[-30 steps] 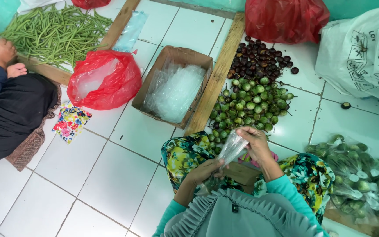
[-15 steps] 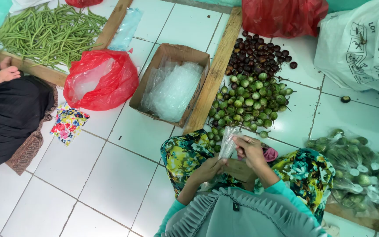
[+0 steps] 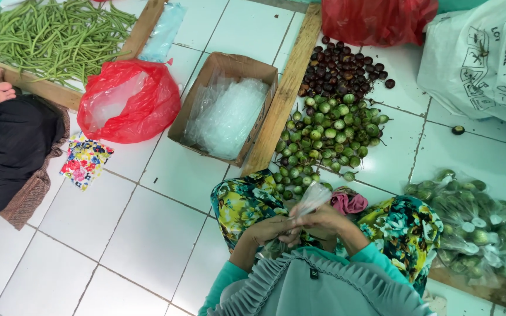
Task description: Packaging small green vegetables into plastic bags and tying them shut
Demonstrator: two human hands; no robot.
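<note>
My left hand [image 3: 266, 229] and my right hand [image 3: 325, 220] meet over my lap, both gripping a clear plastic bag [image 3: 310, 199] whose top sticks up between them. My floral trousers [image 3: 242, 199] show to either side of the hands. Just beyond the bag lies a pile of small round green eggplants [image 3: 329, 134] on the white tiled floor, with a heap of dark purple fruits [image 3: 342, 65] behind it. A pink cloth [image 3: 349, 202] lies beside my right hand.
A cardboard box [image 3: 190, 99] of clear bags stands beside a wooden plank [image 3: 282, 99]. A red plastic bag [image 3: 127, 102], green beans [image 3: 54, 35] and a person in black [image 3: 7, 146] are at left. Bagged eggplants [image 3: 475, 228] and a white sack [image 3: 481, 58] are at right.
My hands have drawn back from the eggplant pile toward my body and closed together on the bag. The person at left has pulled their hand in.
</note>
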